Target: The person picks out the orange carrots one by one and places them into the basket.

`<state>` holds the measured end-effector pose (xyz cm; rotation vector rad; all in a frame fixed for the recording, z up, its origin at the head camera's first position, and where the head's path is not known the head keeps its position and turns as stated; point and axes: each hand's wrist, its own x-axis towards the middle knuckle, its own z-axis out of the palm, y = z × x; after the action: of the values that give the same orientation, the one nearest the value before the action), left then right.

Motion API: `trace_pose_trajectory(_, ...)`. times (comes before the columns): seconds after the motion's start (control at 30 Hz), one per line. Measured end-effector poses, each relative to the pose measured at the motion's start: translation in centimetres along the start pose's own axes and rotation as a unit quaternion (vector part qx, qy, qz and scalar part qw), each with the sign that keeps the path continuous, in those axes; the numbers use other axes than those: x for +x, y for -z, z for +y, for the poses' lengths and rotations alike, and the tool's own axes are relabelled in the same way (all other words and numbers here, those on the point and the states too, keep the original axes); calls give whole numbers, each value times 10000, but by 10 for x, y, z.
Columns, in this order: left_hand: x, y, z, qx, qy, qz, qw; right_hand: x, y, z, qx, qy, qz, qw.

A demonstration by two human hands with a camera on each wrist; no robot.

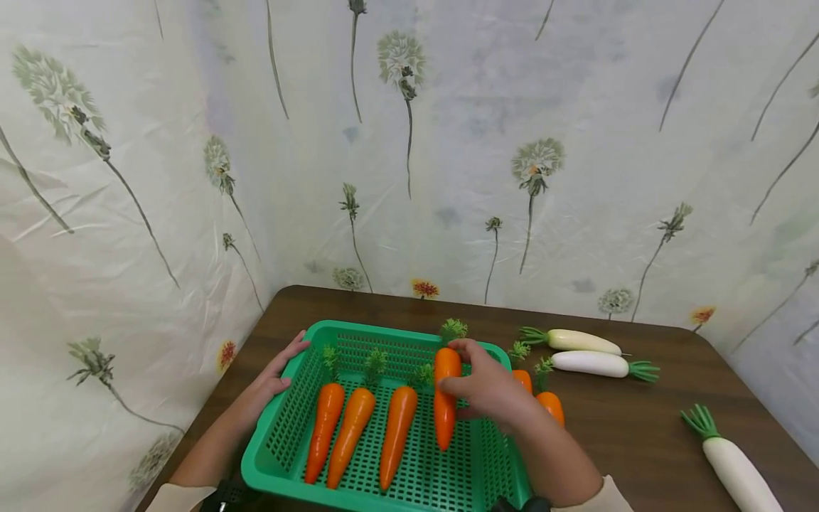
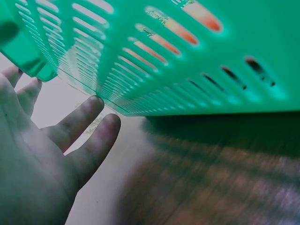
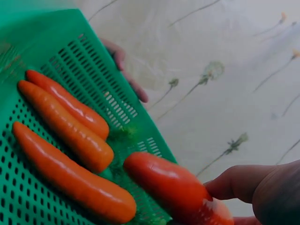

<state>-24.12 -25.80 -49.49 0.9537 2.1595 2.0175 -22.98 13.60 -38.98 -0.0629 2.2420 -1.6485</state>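
Note:
My right hand (image 1: 484, 384) grips an orange carrot (image 1: 446, 398) with a green tuft, holding it over the right part of a green plastic basket (image 1: 377, 328). Inside the basket, three other carrots (image 1: 398, 437) lie side by side, tufts toward the far wall. In the right wrist view the thumb and fingers pinch the held carrot (image 3: 176, 187) near one end. My left hand (image 1: 271, 377) is at the basket's left rim; the left wrist view shows its fingers (image 2: 75, 124) extended along the outside of the slotted wall.
Right of the basket lie two more carrots (image 1: 550, 407), partly hidden by my right arm. Two white radishes (image 1: 589, 363) lie behind them, and another radish (image 1: 739, 473) sits at the far right of the brown table (image 1: 627, 427). A flower-patterned sheet (image 1: 461, 178) hangs behind the table.

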Motion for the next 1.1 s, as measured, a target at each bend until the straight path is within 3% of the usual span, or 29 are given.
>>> trace_pose_trajectory(0.33,-1,1,-2,71,-33,-112,9999,2,-6,7,107,-155,-34,9998)
trace_pose_trajectory(0.53,-1,0,0,72,106,-46,9999,4,-6,9,22,-237,-108,9997)
trace_pose_trajectory(1.1,1,1,-3,174,-57,-12,9998,6,-9,15,-301,-420,-406,9978)
